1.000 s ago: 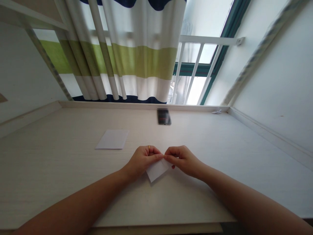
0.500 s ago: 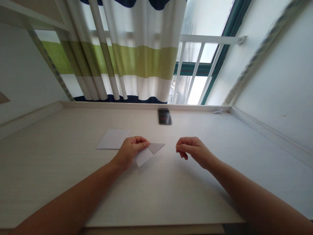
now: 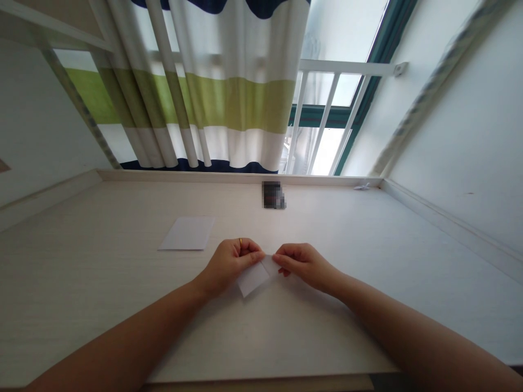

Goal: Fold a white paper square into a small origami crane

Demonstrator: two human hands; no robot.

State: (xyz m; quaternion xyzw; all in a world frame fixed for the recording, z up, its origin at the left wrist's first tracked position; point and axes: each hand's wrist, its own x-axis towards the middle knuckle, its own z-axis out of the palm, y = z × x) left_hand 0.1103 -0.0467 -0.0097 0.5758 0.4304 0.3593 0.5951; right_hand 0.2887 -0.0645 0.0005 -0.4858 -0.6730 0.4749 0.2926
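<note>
A small folded piece of white paper (image 3: 254, 276) is held just above the pale wooden desk (image 3: 286, 337), near its middle. My left hand (image 3: 232, 264), with a gold ring on one finger, pinches the paper's upper left part. My right hand (image 3: 300, 262) pinches the paper's upper right corner with thumb and forefinger. The two hands almost touch over the paper.
A flat white sheet (image 3: 188, 233) lies on the desk to the left of my hands. A small dark blurred object (image 3: 273, 195) stands near the desk's back edge. A tiny white folded item (image 3: 363, 186) sits in the back right corner. Striped curtain (image 3: 212, 98) and window bars behind.
Half a second ago my right hand was off the paper and my left held it further left and back. Now both hands pinch it again, nearer to me.
</note>
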